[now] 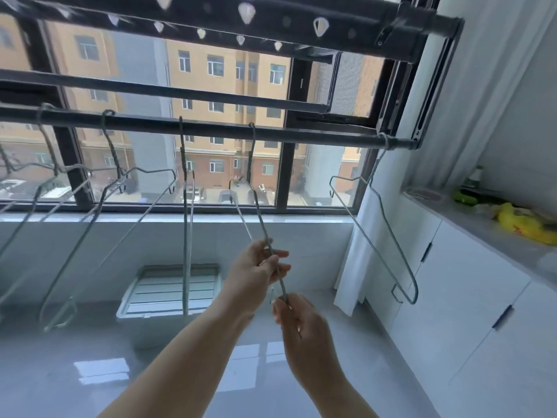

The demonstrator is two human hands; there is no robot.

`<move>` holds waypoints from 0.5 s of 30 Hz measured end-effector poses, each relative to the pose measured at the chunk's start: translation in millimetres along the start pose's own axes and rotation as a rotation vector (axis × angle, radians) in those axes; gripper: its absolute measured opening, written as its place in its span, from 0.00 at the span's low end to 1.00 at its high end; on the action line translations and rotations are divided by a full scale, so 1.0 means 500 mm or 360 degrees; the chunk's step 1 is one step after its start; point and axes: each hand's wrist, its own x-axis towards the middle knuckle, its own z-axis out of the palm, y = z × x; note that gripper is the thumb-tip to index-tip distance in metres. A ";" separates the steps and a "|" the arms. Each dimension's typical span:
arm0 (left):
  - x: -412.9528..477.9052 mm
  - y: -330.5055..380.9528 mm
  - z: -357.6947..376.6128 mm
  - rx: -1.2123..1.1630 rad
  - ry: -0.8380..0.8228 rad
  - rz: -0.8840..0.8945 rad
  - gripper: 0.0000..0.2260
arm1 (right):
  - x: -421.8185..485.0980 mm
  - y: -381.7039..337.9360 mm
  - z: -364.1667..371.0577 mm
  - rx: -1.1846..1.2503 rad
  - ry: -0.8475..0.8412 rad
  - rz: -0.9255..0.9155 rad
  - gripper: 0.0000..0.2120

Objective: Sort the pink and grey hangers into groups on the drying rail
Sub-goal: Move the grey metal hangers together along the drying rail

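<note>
Several grey wire hangers hang by their hooks from the dark drying rail [211, 128] across the window. One grey hanger [259, 212] hooks on at the middle of the rail and slants down toward me. My left hand [256, 274] grips its wire about halfway down. Just below, my right hand [301, 324] pinches the lower end of the same wire. Another grey hanger [373, 236] hangs at the rail's right end, by the curtain. More grey hangers [120, 221] hang to the left. I see no pink hanger.
A second rail [180, 92] and a perforated bar [271, 22] run above. White cabinets [452, 282] with a counter holding yellow and green items [521, 224] line the right wall. A white basket [171, 291] sits on the glossy floor below the window.
</note>
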 end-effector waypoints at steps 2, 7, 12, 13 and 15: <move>-0.001 -0.003 -0.006 0.0069 0.0046 0.0011 0.12 | 0.002 0.001 0.002 -0.0013 -0.0123 0.0003 0.06; -0.001 -0.010 -0.014 0.1167 0.0146 0.0259 0.33 | 0.030 0.006 -0.091 -0.0246 0.0278 -0.0269 0.19; -0.003 0.006 0.070 0.1446 0.0043 0.0817 0.34 | 0.097 0.092 -0.246 -0.0457 0.0702 0.0170 0.21; 0.006 0.002 0.099 0.1416 -0.0034 0.0799 0.31 | 0.104 0.110 -0.257 -0.0352 0.0568 0.0377 0.21; 0.029 -0.014 0.159 0.1439 -0.0191 0.0719 0.27 | 0.114 0.139 -0.256 -0.0188 0.0297 0.0629 0.21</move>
